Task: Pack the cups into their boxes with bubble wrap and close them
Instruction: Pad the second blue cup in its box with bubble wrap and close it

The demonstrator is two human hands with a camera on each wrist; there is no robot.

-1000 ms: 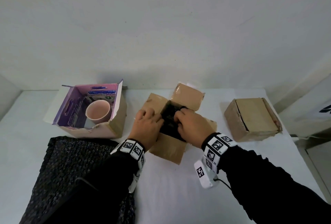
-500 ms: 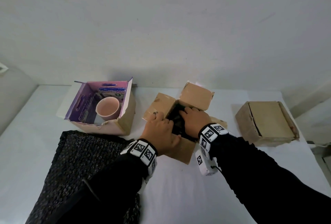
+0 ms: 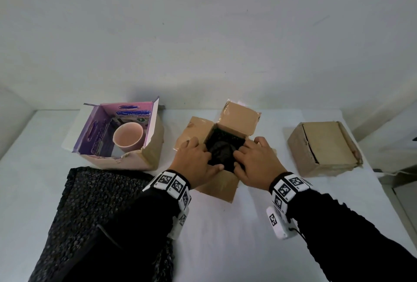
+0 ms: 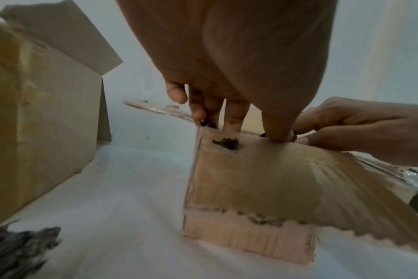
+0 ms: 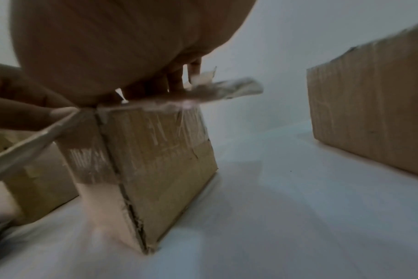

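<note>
The open brown cardboard box stands mid-table with its flaps spread. Inside lies a dark bubble-wrap bundle; whatever it wraps is hidden. My left hand is at the box's left rim, its fingers reaching straight down onto the bundle. My right hand is at the right rim, fingertips on the bundle and over the right flap. A pink cup stands unwrapped in the open purple-lined box at the left. The right wrist view is blurred.
A closed brown box sits at the right, near the table's right edge. A dark sheet of bubble wrap lies on the white table at the front left, partly under my left sleeve. A wall runs close behind the boxes.
My hands have moved apart from over the box opening to its left and right rims, so the dark bundle now shows between them. The camera view has shifted slightly.
</note>
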